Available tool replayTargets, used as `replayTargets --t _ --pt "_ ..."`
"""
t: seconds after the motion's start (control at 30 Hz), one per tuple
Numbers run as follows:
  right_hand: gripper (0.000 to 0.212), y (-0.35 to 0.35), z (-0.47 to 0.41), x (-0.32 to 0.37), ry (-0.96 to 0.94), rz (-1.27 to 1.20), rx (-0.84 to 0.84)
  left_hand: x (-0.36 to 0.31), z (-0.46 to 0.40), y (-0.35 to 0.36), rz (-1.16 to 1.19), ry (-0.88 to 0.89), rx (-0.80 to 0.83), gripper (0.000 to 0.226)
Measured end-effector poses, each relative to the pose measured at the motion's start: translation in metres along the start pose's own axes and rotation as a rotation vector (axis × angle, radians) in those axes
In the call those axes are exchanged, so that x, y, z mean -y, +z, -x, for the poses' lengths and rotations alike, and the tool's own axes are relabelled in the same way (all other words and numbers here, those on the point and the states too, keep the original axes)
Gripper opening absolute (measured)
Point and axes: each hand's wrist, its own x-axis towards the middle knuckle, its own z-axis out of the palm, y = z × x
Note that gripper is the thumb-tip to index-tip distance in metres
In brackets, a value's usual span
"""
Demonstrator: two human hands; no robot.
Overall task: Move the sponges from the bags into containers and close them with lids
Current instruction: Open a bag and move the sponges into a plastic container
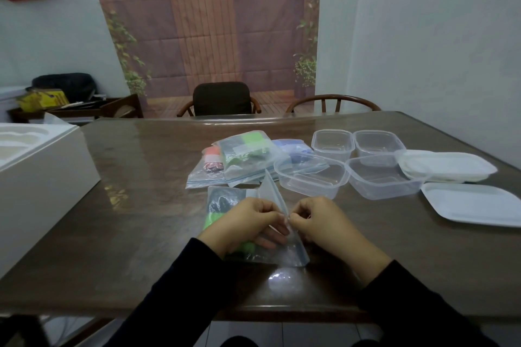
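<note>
**Both hands pinch the bag's zip edge**

The left hand [248,222] and right hand [321,220] each pinch the top strip of a clear zip bag [270,200] lying on the brown table [141,205]. Green sponge [212,218] shows inside it, at 9 o'clock of the left hand. At 12 o'clock lie more filled bags [239,158]; at 2 o'clock stand four lidless containers [377,177] beside white lids [473,203].

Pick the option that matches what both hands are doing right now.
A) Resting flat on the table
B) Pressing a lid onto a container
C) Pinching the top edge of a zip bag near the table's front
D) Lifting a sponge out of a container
C: the left hand and right hand each pinch the top edge of the zip bag near the table's front, while the clear containers sit apart and lidless.
</note>
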Motion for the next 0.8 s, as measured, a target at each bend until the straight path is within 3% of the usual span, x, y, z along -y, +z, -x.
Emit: replayTargets --t 0.23,0.4,0.5,0.57,0.7,0.8 --pt "0.012 0.001 0.0 -0.003 0.044 0.021 -0.01 0.001 0.0 0.003 0.012 0.004 -0.015 0.021" --pt "0.015 -0.002 -0.001 -0.005 0.103 0.174 0.015 -0.002 0.006 -0.006 0.212 0.001 -0.022 0.025" --pt "0.016 -0.005 -0.001 -0.004 0.118 0.228 0.026 -0.002 0.008 -0.006 0.2 -0.008 -0.034 0.025" --pt "0.013 -0.006 -0.001 -0.001 0.073 0.213 -0.043 -0.002 0.007 -0.002 0.15 -0.015 -0.035 0.024" --pt "0.003 -0.008 0.002 0.011 -0.215 0.086 -0.249 -0.003 0.005 0.001 0.128 -0.021 -0.051 0.023" --pt "0.006 -0.008 0.002 0.02 -0.211 -0.033 -0.071 -0.002 0.005 0.001 0.112 -0.015 -0.052 0.021"
